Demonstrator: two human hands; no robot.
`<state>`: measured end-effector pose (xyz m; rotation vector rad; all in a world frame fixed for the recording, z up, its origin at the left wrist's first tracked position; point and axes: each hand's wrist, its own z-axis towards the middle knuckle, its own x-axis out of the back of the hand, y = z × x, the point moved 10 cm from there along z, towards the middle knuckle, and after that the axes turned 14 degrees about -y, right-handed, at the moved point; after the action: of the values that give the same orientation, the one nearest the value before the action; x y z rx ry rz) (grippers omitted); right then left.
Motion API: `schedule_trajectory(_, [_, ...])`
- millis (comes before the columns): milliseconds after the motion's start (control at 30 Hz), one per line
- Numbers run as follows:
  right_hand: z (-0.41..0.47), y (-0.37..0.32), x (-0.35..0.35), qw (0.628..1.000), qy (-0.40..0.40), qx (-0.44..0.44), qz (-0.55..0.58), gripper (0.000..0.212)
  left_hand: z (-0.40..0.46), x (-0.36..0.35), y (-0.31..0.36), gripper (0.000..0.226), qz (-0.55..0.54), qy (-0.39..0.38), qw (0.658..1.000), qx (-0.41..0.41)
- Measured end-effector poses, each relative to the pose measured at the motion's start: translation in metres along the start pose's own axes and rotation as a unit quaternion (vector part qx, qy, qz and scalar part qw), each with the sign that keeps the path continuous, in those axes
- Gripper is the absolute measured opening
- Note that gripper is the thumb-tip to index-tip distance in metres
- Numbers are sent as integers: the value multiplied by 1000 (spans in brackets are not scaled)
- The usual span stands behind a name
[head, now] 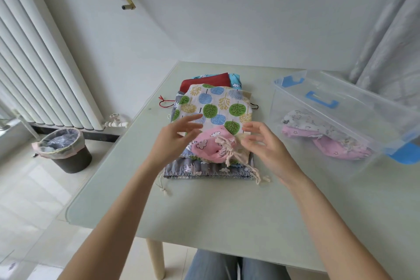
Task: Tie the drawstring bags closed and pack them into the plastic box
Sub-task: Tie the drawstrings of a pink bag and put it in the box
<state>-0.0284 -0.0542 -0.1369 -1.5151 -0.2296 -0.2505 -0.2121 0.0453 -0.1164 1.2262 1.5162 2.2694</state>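
Both hands hover with fingers spread, gripping nothing: the left hand [176,141] and right hand [267,143] flank a small pink cloud-print drawstring bag [210,148], cinched, atop a pile of patterned cloth bags [216,107] on the pale green counter [204,211]. Right of the right hand, the clear plastic box with blue latches [336,125] holds pink and white bags.

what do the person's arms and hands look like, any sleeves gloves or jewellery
Both forearms are bare up to the frame edge: no sleeves show. The left hand and right hand wear no gloves, and no rings, watch or bracelets can be seen on the fingers or wrists. The only clothing in view is blue jeans on the legs under the table.
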Motion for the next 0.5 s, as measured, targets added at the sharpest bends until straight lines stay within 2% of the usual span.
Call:
schedule_trajectory(67, [-1, -12, -13, 996, -37, 33, -69, 41, 12, 0, -10, 32, 32, 3, 999, 21])
schedule_trajectory(133, [1, -17, -33, 978, -85, 68, -179, 51, 28, -8, -25, 37, 110, -19, 992, 66])
schedule_trajectory(200, [4, -12, -48, 957, -111, 67, -259, 47, 42, -21, -38, 49, 205, -66, 969, 118])
schedule_trajectory(267, [5, -12, -46, 945, -78, 60, -311, 27, 50, -32, -51, 57, 262, -108, 945, 161])
schedule_trajectory(333, [5, -14, -37, 939, -40, 57, -338, 12, 54, -36, -53, 55, 289, -124, 934, 169])
schedule_trajectory(433, [5, -18, -19, 948, 8, 60, -313, 10, 58, -33, -41, 28, 281, -106, 945, 132])
schedule_trajectory(500, [1, -29, -7, 952, 42, 80, -293, 10, 58, -28, -27, 28, 234, -81, 963, 101])
